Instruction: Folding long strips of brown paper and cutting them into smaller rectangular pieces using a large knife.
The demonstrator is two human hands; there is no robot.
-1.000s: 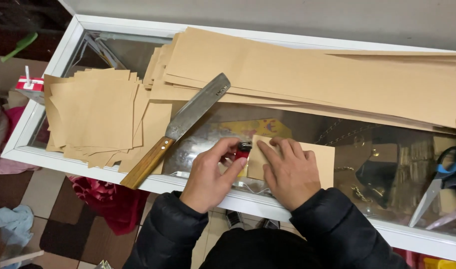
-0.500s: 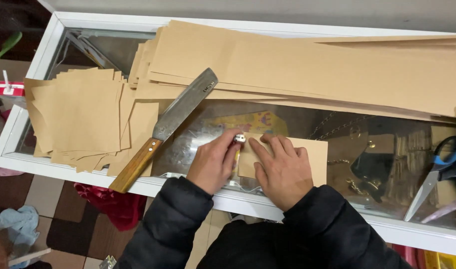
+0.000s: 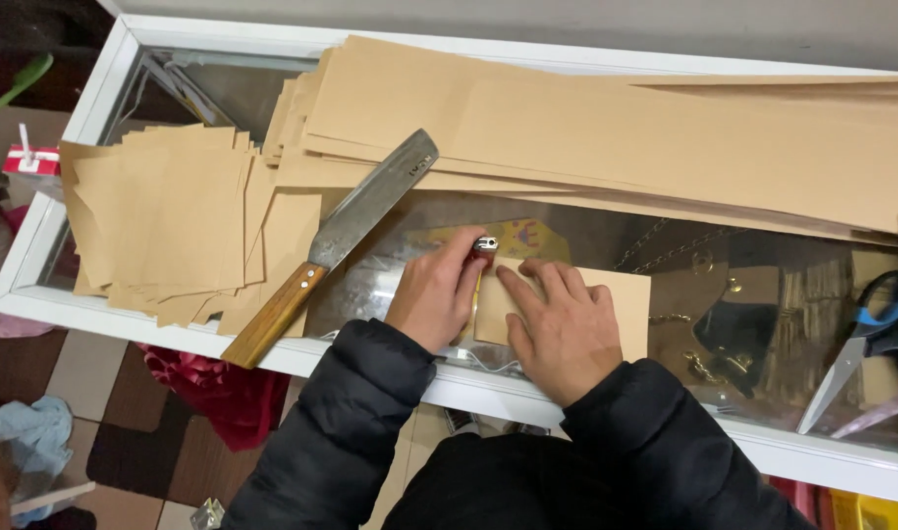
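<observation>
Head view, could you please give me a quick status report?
Left hand grips lighter. Right hand flat on brown paper piece. Big knife lies alongside, apart.

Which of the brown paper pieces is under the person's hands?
The single brown sheet near the glass counter's front edge, pressed by the right hand; the other stacks lie untouched.

A white-framed glass display counter (image 3: 76,118) ran from nine to three o'clock, its top catching glare. A grey wall (image 3: 567,25) stood at twelve. At seven o'clock lay brown and cream floor tiles (image 3: 85,383), with red cloth (image 3: 213,393) bunched beside the counter.
</observation>
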